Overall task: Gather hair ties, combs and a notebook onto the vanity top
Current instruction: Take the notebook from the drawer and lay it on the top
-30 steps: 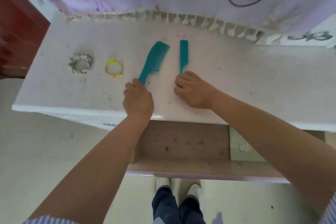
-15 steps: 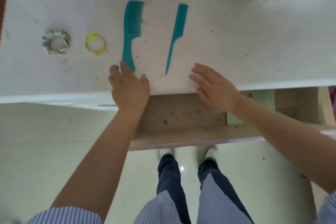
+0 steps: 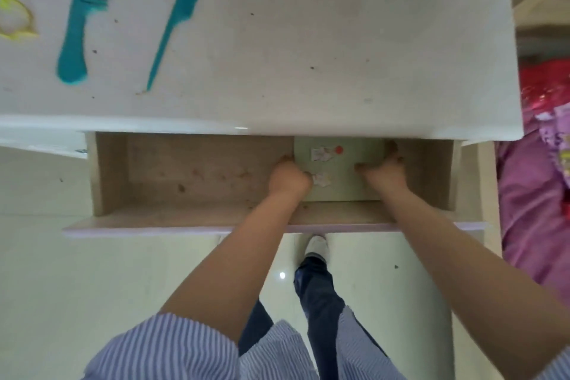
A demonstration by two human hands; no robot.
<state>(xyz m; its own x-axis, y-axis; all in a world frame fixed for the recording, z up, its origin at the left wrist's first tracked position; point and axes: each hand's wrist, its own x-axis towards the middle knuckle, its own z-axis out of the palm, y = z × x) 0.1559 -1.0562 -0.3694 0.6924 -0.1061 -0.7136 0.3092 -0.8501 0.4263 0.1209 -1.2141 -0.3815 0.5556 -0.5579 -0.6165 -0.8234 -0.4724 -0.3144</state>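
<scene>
A pale green notebook (image 3: 342,176) with small stickers lies flat in the right part of the open drawer (image 3: 185,176), partly under the vanity top's edge. My left hand (image 3: 288,179) curls over its left edge and my right hand (image 3: 384,171) grips its right edge, thumb on the cover. On the white vanity top (image 3: 308,40) lie a teal wide-tooth comb (image 3: 81,15), a teal tail comb (image 3: 179,18) and, at the far left, a yellow hair tie (image 3: 15,17).
The drawer front (image 3: 154,230) juts out toward my legs and white shoe (image 3: 317,245) on the pale tiled floor. Purple bedding (image 3: 530,200) and a red item (image 3: 546,86) lie right of the vanity.
Both hands left the vanity top and went down into the drawer onto the notebook's two sides. My view shifted right and down, so the striped hair tie is out of frame.
</scene>
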